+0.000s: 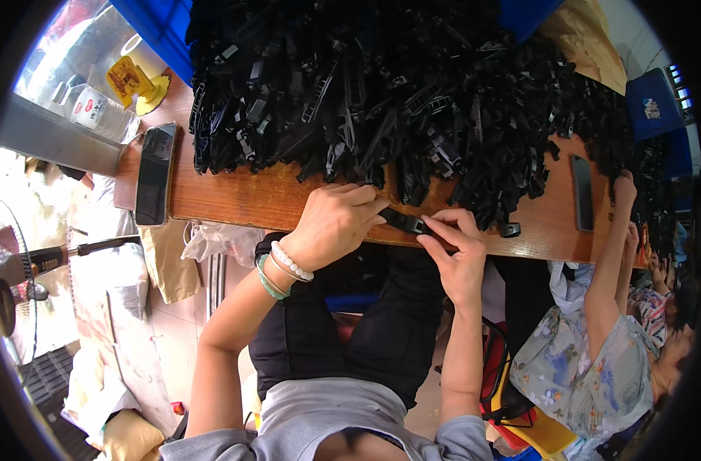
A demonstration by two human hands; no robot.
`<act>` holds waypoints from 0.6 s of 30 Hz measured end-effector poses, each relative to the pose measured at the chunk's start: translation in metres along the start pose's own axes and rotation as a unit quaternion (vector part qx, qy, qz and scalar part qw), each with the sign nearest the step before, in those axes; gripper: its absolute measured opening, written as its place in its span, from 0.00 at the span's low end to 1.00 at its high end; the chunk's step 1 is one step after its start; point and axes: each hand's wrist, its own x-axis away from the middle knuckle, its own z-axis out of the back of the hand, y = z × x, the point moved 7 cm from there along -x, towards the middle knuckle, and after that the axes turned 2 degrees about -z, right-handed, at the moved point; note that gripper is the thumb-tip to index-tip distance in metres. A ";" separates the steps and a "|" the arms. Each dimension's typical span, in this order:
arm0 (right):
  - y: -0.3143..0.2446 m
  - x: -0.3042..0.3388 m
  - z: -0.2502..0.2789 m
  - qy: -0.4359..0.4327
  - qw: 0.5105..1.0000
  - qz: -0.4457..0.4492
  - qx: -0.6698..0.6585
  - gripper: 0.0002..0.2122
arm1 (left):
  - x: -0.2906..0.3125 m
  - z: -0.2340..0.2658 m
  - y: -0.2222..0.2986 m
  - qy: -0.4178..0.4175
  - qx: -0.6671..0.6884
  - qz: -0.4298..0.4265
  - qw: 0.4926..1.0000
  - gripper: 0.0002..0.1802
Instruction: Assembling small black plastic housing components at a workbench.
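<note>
Between my two hands, over the table's near edge, is a small dark plastic piece [404, 222] with a lighter square part at its right end. The fingers of my left hand [337, 219] are closed on its left end. My right hand [460, 247] pinches the right end between thumb and fingers. Just beyond lies a large heap of black plastic parts [354, 100], some with ladder-like slots, spread across the brown wooden table [243, 196]. One loose black part [509, 230] rests at the table's edge, right of my right hand.
A phone [157, 173] lies at the table's left end, near a clear bottle [101, 111] and a yellow holder [141, 86]. Another dark phone [582, 192] lies to the right. A co-worker in a floral top [581, 361] sits at the right, arms reaching toward the heap.
</note>
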 end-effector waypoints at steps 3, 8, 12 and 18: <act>0.003 -0.003 -0.002 -0.015 1.000 -0.005 -0.008 0.13 | -0.002 0.001 0.000 -0.013 -0.012 -0.023 1.000 0.13; -0.011 -0.004 -0.004 -0.002 0.995 0.077 0.065 0.13 | -0.005 0.002 0.001 -0.014 -0.026 -0.053 0.998 0.13; -0.008 -0.008 -0.007 -0.004 0.992 0.095 0.078 0.12 | -0.005 -0.004 0.002 -0.020 -0.028 -0.060 0.998 0.12; -0.006 -0.007 -0.016 0.019 0.994 0.094 0.049 0.12 | -0.005 -0.004 0.004 -0.016 -0.016 -0.057 0.998 0.11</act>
